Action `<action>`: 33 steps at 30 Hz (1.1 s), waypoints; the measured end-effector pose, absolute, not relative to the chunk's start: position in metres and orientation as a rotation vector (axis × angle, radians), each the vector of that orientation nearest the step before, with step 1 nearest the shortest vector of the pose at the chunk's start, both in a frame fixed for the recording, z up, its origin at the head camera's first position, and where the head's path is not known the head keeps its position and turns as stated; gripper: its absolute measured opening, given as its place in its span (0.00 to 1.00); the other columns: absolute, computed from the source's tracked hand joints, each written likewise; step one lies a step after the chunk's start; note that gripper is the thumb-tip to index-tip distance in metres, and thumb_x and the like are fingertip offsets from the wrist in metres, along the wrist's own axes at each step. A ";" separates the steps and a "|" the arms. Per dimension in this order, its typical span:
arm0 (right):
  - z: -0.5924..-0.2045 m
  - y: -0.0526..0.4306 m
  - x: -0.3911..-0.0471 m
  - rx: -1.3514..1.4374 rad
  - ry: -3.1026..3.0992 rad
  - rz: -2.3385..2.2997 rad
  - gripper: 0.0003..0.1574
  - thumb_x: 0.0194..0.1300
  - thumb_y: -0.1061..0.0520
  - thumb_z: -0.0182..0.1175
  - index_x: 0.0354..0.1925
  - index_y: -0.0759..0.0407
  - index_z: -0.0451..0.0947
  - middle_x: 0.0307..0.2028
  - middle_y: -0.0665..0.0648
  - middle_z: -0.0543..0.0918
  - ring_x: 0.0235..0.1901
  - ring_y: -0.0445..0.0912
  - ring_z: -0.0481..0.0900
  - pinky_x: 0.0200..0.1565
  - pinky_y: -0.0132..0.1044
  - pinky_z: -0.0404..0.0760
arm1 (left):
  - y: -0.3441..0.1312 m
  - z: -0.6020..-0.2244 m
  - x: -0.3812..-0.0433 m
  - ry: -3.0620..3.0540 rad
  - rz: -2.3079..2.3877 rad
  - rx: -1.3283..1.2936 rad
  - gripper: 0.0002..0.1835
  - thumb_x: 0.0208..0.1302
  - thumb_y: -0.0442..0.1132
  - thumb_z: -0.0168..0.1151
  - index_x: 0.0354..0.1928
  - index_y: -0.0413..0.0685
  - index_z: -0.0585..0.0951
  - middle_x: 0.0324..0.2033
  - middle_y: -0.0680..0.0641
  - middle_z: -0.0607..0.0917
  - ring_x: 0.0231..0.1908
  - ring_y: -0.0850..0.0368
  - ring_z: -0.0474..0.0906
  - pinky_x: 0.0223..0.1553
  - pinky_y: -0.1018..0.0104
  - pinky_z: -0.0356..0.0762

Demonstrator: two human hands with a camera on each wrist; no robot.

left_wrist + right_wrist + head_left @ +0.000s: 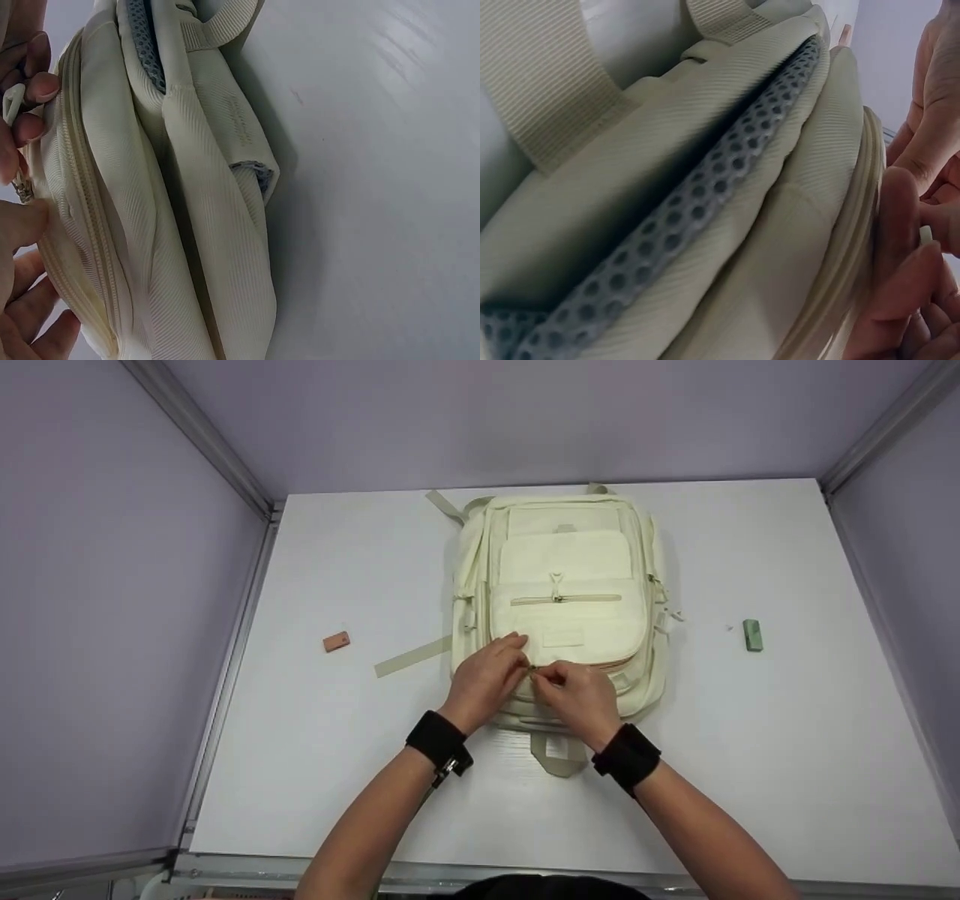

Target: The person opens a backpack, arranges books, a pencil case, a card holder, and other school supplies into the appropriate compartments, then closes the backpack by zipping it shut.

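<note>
A cream backpack [566, 556] lies front side up on the white table. Both hands meet at the lower edge of its front pocket. My right hand [581, 697] pinches a pale zipper pull [12, 103] between thumb and fingers. Beside it, my left hand [487, 679] grips the pocket's edge, its thumb close to the metal slider [24, 187]. Curved zipper tracks [82, 172] run along the pocket's side in the left wrist view. Part of the pull is hidden by the fingers.
An orange-pink block [337, 642] lies on the table [315, 750] to the left. On the right is a green block [753, 635], with a tiny pale scrap nearby. Straps [412, 657] stretch out from the backpack. Grey-lilac panels [525, 427] enclose the table.
</note>
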State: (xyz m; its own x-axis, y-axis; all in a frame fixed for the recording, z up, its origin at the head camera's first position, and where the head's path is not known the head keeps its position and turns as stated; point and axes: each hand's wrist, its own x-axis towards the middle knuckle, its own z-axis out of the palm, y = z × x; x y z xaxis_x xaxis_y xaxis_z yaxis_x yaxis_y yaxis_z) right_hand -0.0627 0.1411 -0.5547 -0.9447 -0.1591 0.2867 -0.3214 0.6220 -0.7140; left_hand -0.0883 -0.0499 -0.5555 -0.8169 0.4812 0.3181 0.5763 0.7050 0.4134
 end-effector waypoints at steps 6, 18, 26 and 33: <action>-0.553 0.145 -0.062 0.363 -2.664 1.327 0.05 0.66 0.55 0.70 0.34 0.54 0.90 0.21 0.41 0.84 0.21 0.34 0.78 0.26 0.34 0.76 | -0.044 -0.558 -0.085 -2.717 -0.601 -0.855 0.07 0.69 0.40 0.67 0.46 0.49 0.83 0.64 0.47 0.80 0.66 0.52 0.74 0.68 0.61 0.67; -0.541 0.160 -0.061 0.584 -2.574 1.164 0.09 0.68 0.54 0.69 0.44 0.56 0.89 0.34 0.48 0.88 0.32 0.41 0.82 0.35 0.39 0.81 | -0.037 -0.564 -0.079 -2.537 -0.643 -0.833 0.08 0.66 0.35 0.68 0.46 0.49 0.85 0.55 0.50 0.86 0.59 0.55 0.80 0.65 0.64 0.70; -0.550 0.176 -0.079 0.850 -2.428 0.675 0.15 0.62 0.61 0.72 0.48 0.60 0.87 0.51 0.60 0.86 0.57 0.58 0.79 0.59 0.54 0.75 | -0.039 -0.565 -0.075 -2.504 -0.785 -0.740 0.10 0.59 0.28 0.66 0.41 0.47 0.83 0.50 0.48 0.86 0.54 0.53 0.80 0.59 0.65 0.74; -0.564 0.176 -0.081 0.887 -2.314 0.629 0.08 0.60 0.64 0.74 0.40 0.62 0.88 0.49 0.60 0.88 0.57 0.57 0.82 0.61 0.50 0.77 | -0.040 -0.563 -0.071 -2.594 -0.829 -0.663 0.08 0.62 0.30 0.68 0.41 0.48 0.83 0.52 0.48 0.84 0.58 0.51 0.77 0.59 0.63 0.74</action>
